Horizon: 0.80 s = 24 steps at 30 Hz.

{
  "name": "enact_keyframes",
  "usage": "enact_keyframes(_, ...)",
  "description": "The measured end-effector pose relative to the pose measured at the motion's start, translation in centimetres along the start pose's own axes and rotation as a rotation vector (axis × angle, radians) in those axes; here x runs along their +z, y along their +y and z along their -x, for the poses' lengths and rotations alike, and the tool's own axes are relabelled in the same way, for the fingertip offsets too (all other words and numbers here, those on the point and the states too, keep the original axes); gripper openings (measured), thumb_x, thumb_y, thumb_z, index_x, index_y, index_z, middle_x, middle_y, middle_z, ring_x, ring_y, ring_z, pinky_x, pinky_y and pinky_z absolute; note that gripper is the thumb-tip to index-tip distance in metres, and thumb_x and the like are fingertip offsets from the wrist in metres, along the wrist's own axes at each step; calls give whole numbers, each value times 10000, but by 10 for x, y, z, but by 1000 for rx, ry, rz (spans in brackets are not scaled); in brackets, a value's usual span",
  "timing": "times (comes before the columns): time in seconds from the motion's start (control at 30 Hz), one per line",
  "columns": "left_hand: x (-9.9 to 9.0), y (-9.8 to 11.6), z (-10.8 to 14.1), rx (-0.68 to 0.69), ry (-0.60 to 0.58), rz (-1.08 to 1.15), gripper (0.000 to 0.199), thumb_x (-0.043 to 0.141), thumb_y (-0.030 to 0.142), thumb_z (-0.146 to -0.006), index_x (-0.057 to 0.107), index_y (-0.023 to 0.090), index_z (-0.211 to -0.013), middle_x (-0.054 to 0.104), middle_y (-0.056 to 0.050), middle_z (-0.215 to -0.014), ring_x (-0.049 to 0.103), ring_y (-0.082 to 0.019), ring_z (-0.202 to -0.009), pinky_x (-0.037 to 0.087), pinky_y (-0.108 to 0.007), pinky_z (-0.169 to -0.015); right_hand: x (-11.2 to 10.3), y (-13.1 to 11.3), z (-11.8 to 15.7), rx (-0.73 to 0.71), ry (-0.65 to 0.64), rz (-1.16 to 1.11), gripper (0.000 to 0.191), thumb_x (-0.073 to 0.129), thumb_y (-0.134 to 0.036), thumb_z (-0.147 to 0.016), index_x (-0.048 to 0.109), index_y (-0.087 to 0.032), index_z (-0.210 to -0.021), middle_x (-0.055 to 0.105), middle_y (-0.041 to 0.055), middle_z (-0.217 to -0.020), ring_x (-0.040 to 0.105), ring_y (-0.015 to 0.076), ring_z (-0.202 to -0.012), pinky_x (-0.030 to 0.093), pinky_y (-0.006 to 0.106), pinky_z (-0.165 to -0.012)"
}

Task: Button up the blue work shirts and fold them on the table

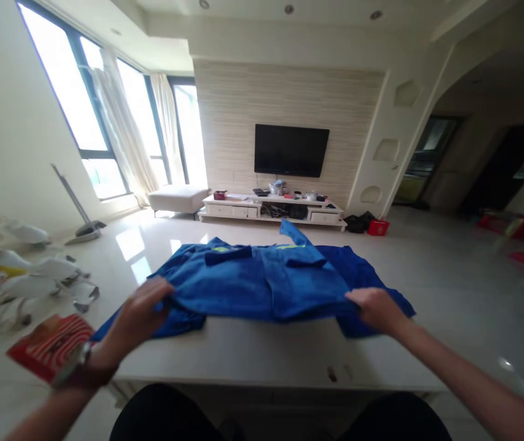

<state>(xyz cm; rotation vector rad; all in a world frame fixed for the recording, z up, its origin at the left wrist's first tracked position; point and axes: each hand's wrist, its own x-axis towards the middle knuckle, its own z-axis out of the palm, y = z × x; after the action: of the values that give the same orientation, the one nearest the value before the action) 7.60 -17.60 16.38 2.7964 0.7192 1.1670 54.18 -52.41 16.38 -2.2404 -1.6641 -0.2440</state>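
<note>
A blue long-sleeved garment (253,285) is stretched between my two hands over a white table (262,361). My left hand (145,309) is closed on its lower left corner, and a watch circles that wrist. The lower right corner is pinched in my right hand (372,306). The near edge hangs lifted, while the sleeves spread out to both sides and the collar end points away from me. Yellow-green marks show near the far edge.
On the table's near part lies a small dark object (332,373). A red patterned bag (51,343) is at the left. Beyond the table stand a white TV cabinet (229,210), a bench (179,199) and a red bag (378,227). My knees are below the table's front edge.
</note>
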Motion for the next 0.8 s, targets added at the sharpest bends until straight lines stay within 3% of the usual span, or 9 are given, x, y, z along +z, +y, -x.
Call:
enact_keyframes(0.07, 48, -8, 84, -81, -212, 67, 235, 546, 226, -754, 717, 247, -915, 770, -65, -1030, 696, -272, -1045, 511, -421, -1030, 69, 1, 55, 29, -215, 71, 456, 578, -52, -651, 792, -259, -996, 776, 89, -968, 716, 287, -959, 531, 360, -862)
enact_keyframes(0.13, 82, -7, 151, -166, -360, 84, 329, 578, 220, -714, 734, 323, -985, 778, -30, -1094, 697, -301, -1105, 497, -432, -1082, 122, 2, 95, 56, -348, 70, 626, 567, -41, -616, 778, -306, -1144, 756, 87, -1128, 691, 313, -1105, 535, 406, -961)
enact_keyframes(0.23, 106, -3, 204, -162, -536, 115, 406, 613, 159, -680, 735, 357, -1014, 768, 0, -1148, 685, -293, -1155, 469, -423, -1126, 162, 11, 121, 74, -411, 63, 777, 536, -32, -634, 698, -326, -1335, 664, 89, -1352, 582, 330, -1305, 451, 476, -1120)
enact_keyframes(0.3, 108, -1, 211, -162, -609, 123, 475, 625, 98, -635, 737, 336, -1030, 751, -4, -1188, 664, -284, -1197, 447, -411, -1145, 167, 16, 117, 74, -439, 56, 748, 511, -34, -683, 684, -306, -1357, 649, 95, -1353, 567, 315, -1308, 428, 479, -1133)
enact_keyframes(0.4, 104, 1, 197, -219, -680, 149, 519, 634, 72, -616, 739, 305, -1068, 726, -25, -1243, 640, -280, -1226, 447, -382, -1133, 159, 15, 102, 42, -430, 36, 659, 453, -26, -738, 719, -273, -1289, 665, 97, -1238, 600, 277, -1191, 456, 435, -1048)
enact_keyframes(0.53, 99, 5, 173, -304, -808, 212, 281, 613, 163, -719, 727, 243, -963, 734, -56, -1115, 672, -249, -1078, 494, -345, -1017, 152, 1, 99, 26, -389, -28, 647, 406, -2, -736, 726, -232, -1249, 652, 96, -1206, 596, 251, -1117, 448, 390, -977)
enact_keyframes(0.63, 97, 1, 173, -411, -922, 216, 244, 590, 183, -676, 696, 208, -895, 720, -52, -1000, 669, -227, -957, 508, -310, -903, 151, -9, 118, 38, -402, -93, 682, 391, 5, -740, 712, -232, -1294, 657, 95, -1188, 595, 244, -1106, 444, 377, -960)
enact_keyframes(0.8, 92, -23, 198, -587, -1033, 245, 277, 612, 233, -596, 680, 210, -863, 709, -24, -950, 661, -235, -919, 507, -290, -829, 156, -19, 163, 66, -452, -159, 728, 414, -12, -740, 686, -276, -1361, 666, 86, -1154, 597, 248, -1101, 440, 402, -986)
